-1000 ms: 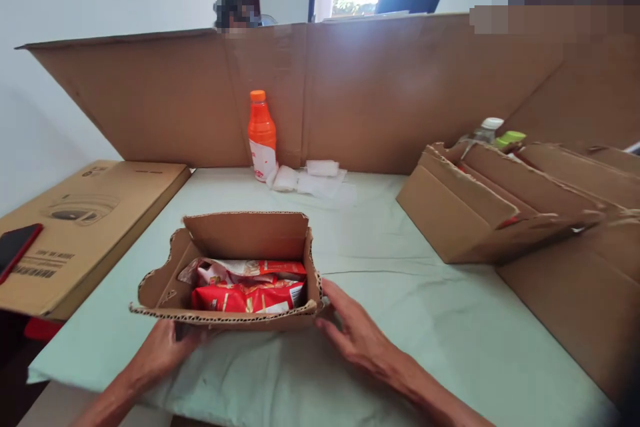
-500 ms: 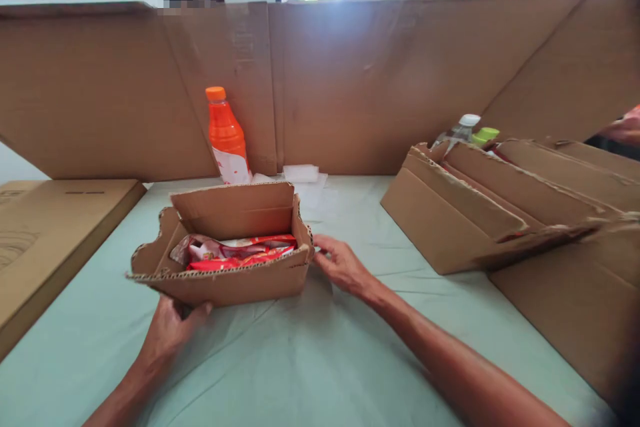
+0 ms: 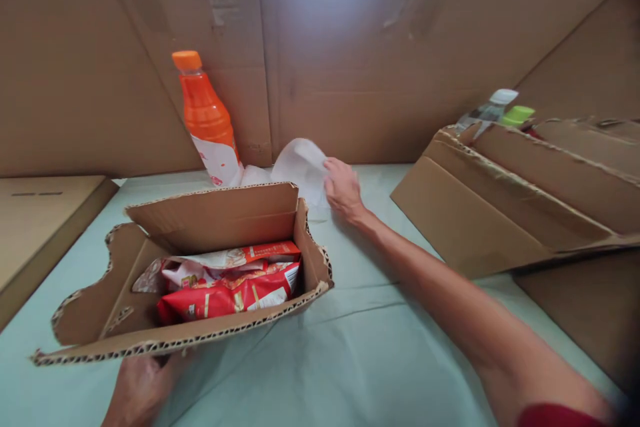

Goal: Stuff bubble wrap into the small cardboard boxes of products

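Observation:
An open, torn cardboard box (image 3: 220, 217) sits near the front of the table, with red and white snack packets (image 3: 227, 280) lying inside. My left hand (image 3: 143, 387) grips the box's front wall from below. My right hand (image 3: 341, 188) is stretched out behind the box and holds a white wrapped pack (image 3: 303, 163), lifted off the table. More white packs (image 3: 255, 175) lie beside it. An orange bottle (image 3: 204, 119) with an orange cap stands just behind the box, against the cardboard wall.
A tall cardboard sheet (image 3: 350, 60) walls off the back of the table. A larger torn cardboard box (image 3: 505, 193) lies at the right, with a clear bottle (image 3: 487, 110) and a green cap (image 3: 517, 115) behind it. A flat carton (image 3: 35, 227) lies at the left. Pale green cloth (image 3: 350, 360) covers the table.
My right hand left the box's right side, reached to the back and picked up a white pack. My left hand stays on the box. The camera moved closer and lower.

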Available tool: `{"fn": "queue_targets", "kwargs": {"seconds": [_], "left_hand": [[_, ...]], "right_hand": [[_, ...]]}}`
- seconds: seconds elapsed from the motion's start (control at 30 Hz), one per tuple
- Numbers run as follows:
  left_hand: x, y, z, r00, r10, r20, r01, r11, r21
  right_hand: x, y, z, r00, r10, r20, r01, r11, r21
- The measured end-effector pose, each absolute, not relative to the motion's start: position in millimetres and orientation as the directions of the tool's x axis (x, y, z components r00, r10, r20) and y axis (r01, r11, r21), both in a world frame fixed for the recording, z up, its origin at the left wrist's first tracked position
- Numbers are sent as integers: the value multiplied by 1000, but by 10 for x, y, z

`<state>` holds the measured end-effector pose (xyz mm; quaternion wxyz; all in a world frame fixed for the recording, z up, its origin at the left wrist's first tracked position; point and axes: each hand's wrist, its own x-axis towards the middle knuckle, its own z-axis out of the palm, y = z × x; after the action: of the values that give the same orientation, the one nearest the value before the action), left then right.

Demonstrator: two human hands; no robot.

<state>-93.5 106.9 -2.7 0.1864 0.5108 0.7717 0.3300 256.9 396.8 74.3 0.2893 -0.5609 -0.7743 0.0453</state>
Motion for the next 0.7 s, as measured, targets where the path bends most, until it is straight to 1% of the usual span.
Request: {"fn": "queue_targets", "kwargs": {"seconds": [0.03, 0.07, 0.1, 0.13, 0.17, 0.2, 0.23, 0.27, 0.3, 0.33, 0.4, 0.43, 0.5, 0.57, 0.63, 0.7], "left_hand": [[-918, 1096, -3, -399, 916, 34, 622, 243, 745], [-901, 1127, 21, -391, 920, 25, 568, 220, 793], [-885, 1159, 44, -386, 922, 23, 512, 194, 837], [-868, 1189, 67, -388, 921, 29, 464, 168, 870], [-850, 1216, 90, -394, 918, 42, 426, 142, 893], [-833, 1239, 115, -400, 915, 58, 400, 117, 909], [-815, 1256, 141, -402, 913, 73, 380, 94, 920], [-799, 1269, 168, -400, 913, 86, 363, 72, 929], [-786, 1277, 195, -390, 916, 95, 348, 50, 936], [-776, 1282, 220, -375, 922, 100, 333, 33, 942], [-764, 1284, 264, -353, 929, 113, 321, 7, 947], [-761, 1283, 281, -348, 929, 125, 325, -5, 946], [-754, 1281, 305, -345, 927, 144, 339, -20, 941], [-742, 1278, 321, -345, 925, 157, 335, -35, 942], [-734, 1276, 328, -346, 923, 166, 322, -49, 945], [-739, 1275, 324, -355, 919, 172, 318, -55, 947]], "right_hand": [[2654, 3753, 764, -130, 893, 430, 782, 359, -510], [2752, 3506, 781, -51, 898, 438, 670, 356, -652], [2857, 3236, 791, 13, 917, 400, 536, 331, -776], [2962, 2954, 793, 70, 946, 317, 407, 263, -874], [3062, 2668, 790, 114, 972, 207, 282, 169, -945], [3152, 2384, 784, 144, 985, 90, 155, 67, -986], [3230, 2109, 780, 149, 988, -35, 41, -41, -998], [3295, 1847, 782, 123, 980, -155, -49, -150, -987], [3348, 1602, 792, 72, 963, -261, -102, -253, -962], [3388, 1380, 814, -2, 938, -347, -111, -345, -932], [3435, 1026, 891, -179, 877, -445, -26, -456, -889], [3443, 906, 942, -257, 853, -454, 38, -461, -887], [3424, 801, 1050, -336, 854, -397, 139, -372, -918], [3350, 865, 1136, -309, 910, -278, 197, -225, -954], [3209, 1042, 1174, -254, 958, -134, 219, -78, -973], [3005, 1248, 1159, -254, 967, -33, 234, 28, -972]]}}
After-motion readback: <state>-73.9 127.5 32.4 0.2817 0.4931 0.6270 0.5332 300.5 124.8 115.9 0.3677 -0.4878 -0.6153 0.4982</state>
